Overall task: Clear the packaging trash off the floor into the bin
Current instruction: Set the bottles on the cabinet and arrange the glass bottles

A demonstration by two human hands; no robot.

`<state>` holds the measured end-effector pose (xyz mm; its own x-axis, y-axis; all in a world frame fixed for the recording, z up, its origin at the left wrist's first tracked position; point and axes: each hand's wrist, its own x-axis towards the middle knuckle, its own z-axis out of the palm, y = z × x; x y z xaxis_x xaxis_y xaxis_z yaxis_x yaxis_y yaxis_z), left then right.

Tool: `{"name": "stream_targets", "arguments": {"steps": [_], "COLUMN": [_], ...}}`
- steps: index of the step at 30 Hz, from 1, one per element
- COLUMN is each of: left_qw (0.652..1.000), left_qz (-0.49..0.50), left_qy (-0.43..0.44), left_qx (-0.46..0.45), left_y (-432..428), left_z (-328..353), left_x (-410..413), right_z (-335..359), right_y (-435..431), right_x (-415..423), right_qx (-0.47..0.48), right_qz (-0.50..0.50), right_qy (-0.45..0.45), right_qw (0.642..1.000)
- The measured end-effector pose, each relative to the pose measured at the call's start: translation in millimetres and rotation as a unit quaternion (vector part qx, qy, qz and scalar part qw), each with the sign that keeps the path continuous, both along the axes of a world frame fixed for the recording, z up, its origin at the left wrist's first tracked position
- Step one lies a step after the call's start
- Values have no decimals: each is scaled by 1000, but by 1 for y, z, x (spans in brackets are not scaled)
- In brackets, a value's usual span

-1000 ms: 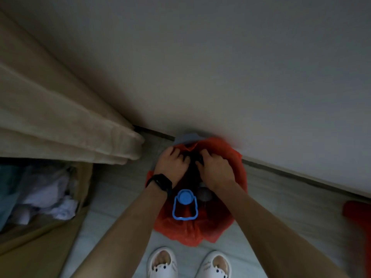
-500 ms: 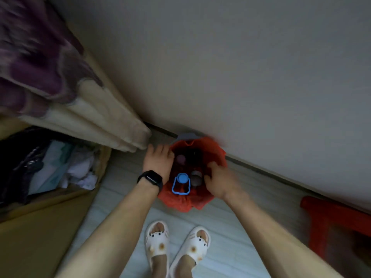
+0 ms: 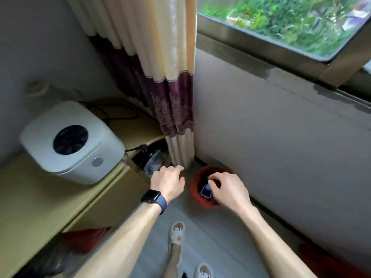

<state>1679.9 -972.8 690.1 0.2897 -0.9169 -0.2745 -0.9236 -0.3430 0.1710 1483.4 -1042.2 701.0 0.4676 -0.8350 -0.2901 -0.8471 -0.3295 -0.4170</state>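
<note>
The bin (image 3: 197,197), lined with a red bag, stands on the floor in the corner under the curtain. A bottle with a blue cap and blue carry ring (image 3: 206,191) sticks up inside it among dark trash. My right hand (image 3: 228,189) hovers over the bin's right side with its fingers loosely curled and nothing in them. To the left of the bin my left hand (image 3: 168,181), with a watch on the wrist, is raised with relaxed, empty fingers. No loose packaging shows on the visible floor.
A white appliance (image 3: 70,141) sits on a yellowish desk (image 3: 40,201) at the left, with a cable and power strip (image 3: 144,155) behind it. A cream and purple curtain (image 3: 174,109) hangs at the corner. Something red (image 3: 321,259) lies low right. My slippered feet (image 3: 176,233) stand on grey floor.
The view has risen and pulled back from the bin. Both hands have come off the red bag's rim and now hang above it, empty.
</note>
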Motion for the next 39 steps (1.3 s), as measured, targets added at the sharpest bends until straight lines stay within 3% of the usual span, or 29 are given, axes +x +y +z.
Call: {"name": "stream_targets", "arguments": {"steps": [4, 9, 18, 25, 29, 39], "left_qw": [991, 964, 862, 786, 764, 776], "left_qz": [120, 247, 488, 603, 625, 620], "left_qy": [11, -5, -55, -53, -51, -36], "left_qx": [-59, -100, -126, -127, -151, -111], "left_y": [99, 238, 551, 776, 847, 926], "left_z": [86, 151, 206, 204, 195, 125], "left_x": [24, 54, 134, 181, 209, 314], "right_z": [82, 132, 189, 204, 202, 168], "right_y": [63, 147, 365, 564, 633, 732], "right_x": [24, 68, 234, 336, 370, 517], "right_qx": [-31, -17, -21, -8, 22, 52], "right_qz": [36, 108, 355, 464, 476, 503], "right_qy": [-88, -188, -223, -231, -224, -163], "right_qw": [995, 976, 908, 855, 850, 847]}}
